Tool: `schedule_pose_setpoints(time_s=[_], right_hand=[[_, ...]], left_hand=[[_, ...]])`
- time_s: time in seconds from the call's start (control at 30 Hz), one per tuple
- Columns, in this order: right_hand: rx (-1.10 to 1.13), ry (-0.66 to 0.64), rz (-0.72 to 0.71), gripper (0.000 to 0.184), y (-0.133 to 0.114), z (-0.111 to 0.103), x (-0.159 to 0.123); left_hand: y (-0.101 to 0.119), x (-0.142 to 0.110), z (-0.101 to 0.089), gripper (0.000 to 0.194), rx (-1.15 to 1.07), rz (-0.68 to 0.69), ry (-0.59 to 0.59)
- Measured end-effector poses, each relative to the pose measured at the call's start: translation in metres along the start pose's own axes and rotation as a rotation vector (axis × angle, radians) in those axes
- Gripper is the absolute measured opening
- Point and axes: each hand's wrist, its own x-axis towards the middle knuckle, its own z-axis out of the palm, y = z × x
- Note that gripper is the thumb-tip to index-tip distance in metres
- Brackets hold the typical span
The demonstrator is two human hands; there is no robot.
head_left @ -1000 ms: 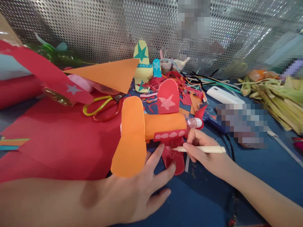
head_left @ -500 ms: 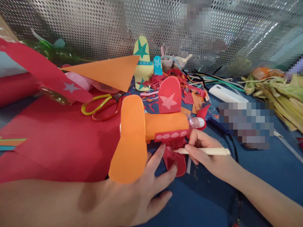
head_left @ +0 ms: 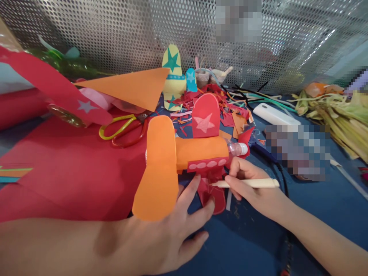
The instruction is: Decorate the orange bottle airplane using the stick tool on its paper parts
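A toy plane made from a small plastic bottle wrapped in orange paper (head_left: 202, 148) lies in front of me. Its far red wing (head_left: 205, 115) carries a pink star, and a red strip with pink ovals (head_left: 208, 165) runs along the side. My left hand (head_left: 178, 226) has its fingers spread, two fingertips pressing the near red wing (head_left: 219, 201). A rounded orange paper piece (head_left: 158, 168) at the plane's left end partly covers that hand. Pinched in my right hand (head_left: 253, 180) is a cream-coloured marker (head_left: 263, 183), its tip on the near wing where faint pale lines show.
Scissors (head_left: 123, 130) with yellow and red handles rest on red paper sheets (head_left: 74, 168). Behind the plane lie paper scraps (head_left: 227, 103) and a yellow paper model (head_left: 174, 84). A white device (head_left: 276, 114), a dark cable (head_left: 283, 176) and dry husks (head_left: 342, 119) are at the right.
The view has shifted very slightly. Both hands stay almost where they were, with the marker tip still at the near wing.
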Motion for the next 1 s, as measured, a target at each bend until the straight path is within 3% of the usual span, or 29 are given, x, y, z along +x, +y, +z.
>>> schedule_pose_setpoints(time_s=[0.6, 1.0], right_hand=[[-0.004, 0.013, -0.003, 0.022, 0.0009, 0.0001, 0.0012], [0.003, 0.016, -0.035, 0.02, 0.0005, -0.0006, 0.0025]], left_hand=[[-0.0024, 0.0032, -0.0057, 0.047, 0.052, 0.02, -0.032], [-0.0032, -0.0006, 0.0003, 0.048, 0.022, 0.02, -0.005]])
